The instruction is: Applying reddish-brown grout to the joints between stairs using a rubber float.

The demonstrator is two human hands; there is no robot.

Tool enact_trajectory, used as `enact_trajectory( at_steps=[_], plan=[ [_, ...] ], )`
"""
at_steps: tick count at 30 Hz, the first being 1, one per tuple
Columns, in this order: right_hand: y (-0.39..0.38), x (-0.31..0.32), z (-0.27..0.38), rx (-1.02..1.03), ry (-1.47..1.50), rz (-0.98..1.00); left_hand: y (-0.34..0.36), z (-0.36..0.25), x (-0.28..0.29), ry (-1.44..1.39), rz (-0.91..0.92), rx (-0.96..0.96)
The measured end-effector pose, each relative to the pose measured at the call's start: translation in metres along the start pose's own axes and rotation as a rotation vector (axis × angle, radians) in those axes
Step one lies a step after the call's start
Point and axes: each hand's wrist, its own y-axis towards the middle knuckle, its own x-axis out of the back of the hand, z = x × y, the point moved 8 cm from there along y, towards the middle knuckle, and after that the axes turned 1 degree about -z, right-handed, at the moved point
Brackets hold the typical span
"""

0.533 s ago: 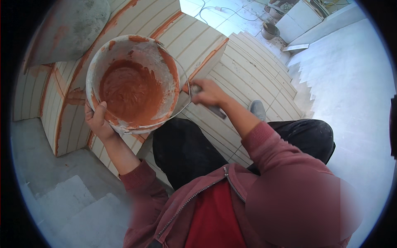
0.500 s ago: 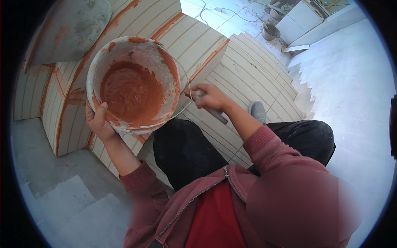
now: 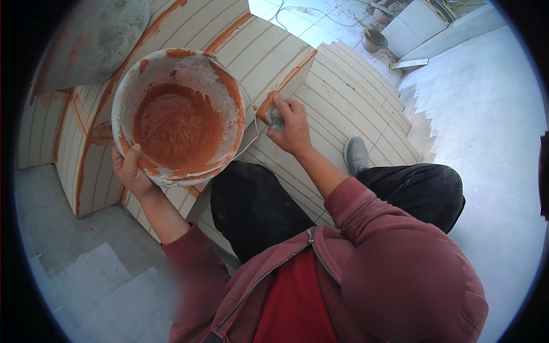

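Observation:
My left hand (image 3: 130, 170) grips the near rim of a white bucket (image 3: 176, 68) holding orange-red paste, tilted toward me over cream tiles. My right hand (image 3: 291, 127) is closed on a small tool (image 3: 273, 117) smeared with the paste, pressed against a tile joint (image 3: 280, 91) just right of the bucket. The tool's blade is mostly hidden under my fingers. A thin wire handle (image 3: 251, 134) of the bucket hangs beside my right wrist.
Stepped cream tiles (image 3: 354, 97) with orange-filled joints run up and right. A grey dome-shaped object (image 3: 94, 40) sits upper left. My dark trousers (image 3: 257, 200) and grey shoe (image 3: 355, 154) rest on the tiles. Grey concrete (image 3: 86, 274) lies lower left, and a small bucket (image 3: 374, 40) stands far off.
My right hand has shifted up and left along the tile, closer to the bucket, onto an orange joint. The bucket and left hand stay put.

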Motion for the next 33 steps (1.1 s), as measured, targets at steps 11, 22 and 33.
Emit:
enact_trajectory(
  at_steps=[11,22,33],
  plan=[
    [0.015,0.012,-0.086,-0.277,0.342,-0.095,0.004,0.002,0.000,-0.010,0.018,0.002],
    [0.027,0.025,-0.104,-0.287,0.304,-0.168,0.002,-0.002,0.008,0.002,0.013,-0.024],
    [0.042,0.025,-0.096,-0.227,0.259,-0.085,0.002,0.000,-0.001,0.016,0.033,-0.031]
  ],
)
